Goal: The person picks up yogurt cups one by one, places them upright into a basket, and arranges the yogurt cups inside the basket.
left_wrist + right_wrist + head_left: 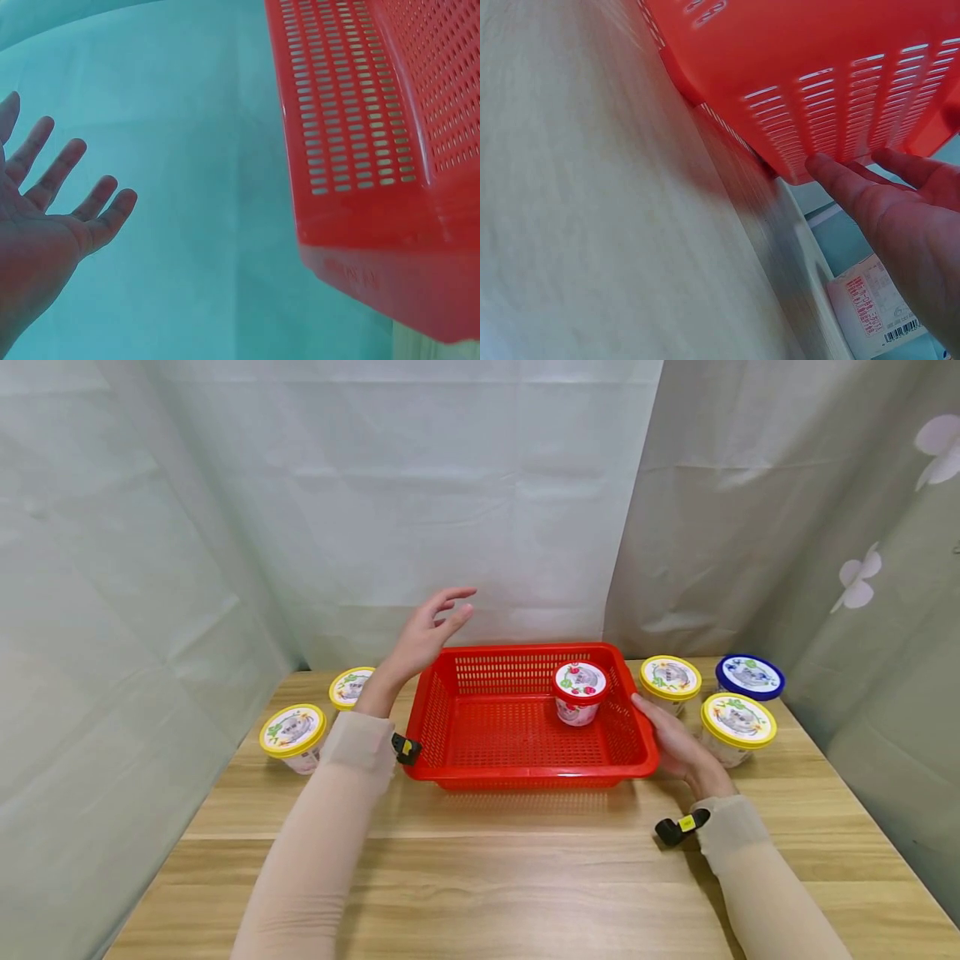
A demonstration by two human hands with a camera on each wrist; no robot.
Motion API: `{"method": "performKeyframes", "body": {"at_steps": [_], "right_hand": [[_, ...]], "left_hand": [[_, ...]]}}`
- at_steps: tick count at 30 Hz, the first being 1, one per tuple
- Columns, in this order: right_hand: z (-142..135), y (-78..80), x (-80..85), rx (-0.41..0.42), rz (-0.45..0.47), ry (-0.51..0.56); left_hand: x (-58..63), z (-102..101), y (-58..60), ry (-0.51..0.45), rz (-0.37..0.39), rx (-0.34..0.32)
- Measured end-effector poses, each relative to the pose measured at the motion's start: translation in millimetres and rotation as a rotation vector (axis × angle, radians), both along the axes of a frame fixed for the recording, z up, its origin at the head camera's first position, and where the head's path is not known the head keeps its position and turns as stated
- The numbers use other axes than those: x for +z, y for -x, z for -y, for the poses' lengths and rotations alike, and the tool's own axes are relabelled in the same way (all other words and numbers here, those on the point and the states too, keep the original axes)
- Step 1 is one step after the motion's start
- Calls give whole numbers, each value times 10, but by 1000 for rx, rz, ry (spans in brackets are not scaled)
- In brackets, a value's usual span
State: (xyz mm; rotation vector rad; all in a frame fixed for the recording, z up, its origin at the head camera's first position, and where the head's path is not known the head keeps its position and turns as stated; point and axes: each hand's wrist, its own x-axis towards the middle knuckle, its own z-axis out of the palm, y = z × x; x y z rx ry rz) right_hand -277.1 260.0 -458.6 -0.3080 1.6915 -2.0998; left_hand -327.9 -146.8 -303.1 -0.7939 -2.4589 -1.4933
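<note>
A red plastic basket (525,773) with slotted walls stands at the back of the wooden table. Inside it, toward the right, sits a paper tub with a red-rimmed lid (581,683). My left hand (423,639) is raised over the basket's back left corner, holding nothing. In the left wrist view its fingers (56,172) are spread, apart from the basket wall. My right hand (675,743) is at the basket's right side. Seen from the right wrist, its extended fingertips (821,163) touch the outside of the slotted wall, below the rim.
Two yellow-lidded tubs, one in front (294,731) and one behind (349,687), stand left of the basket. To the right are two more yellow-lidded tubs (738,722) and a blue-lidded tub (750,677). A pale curtain (420,502) hangs behind the table (525,877).
</note>
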Motion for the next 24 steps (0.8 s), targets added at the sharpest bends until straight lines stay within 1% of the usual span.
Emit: {"method": "performKeyframes", "body": {"at_steps": [9,18,24], "right_hand": [[-2,-4,2,8,1,19],[3,-5,4,1,8,18],[9,-4,7,-11,14,-4]], "left_hand": [[-49,154,-40,-28,-14,18],[-145,343,-108,-59,-3,68],[-217,469,-187,-56,-3,119]]}}
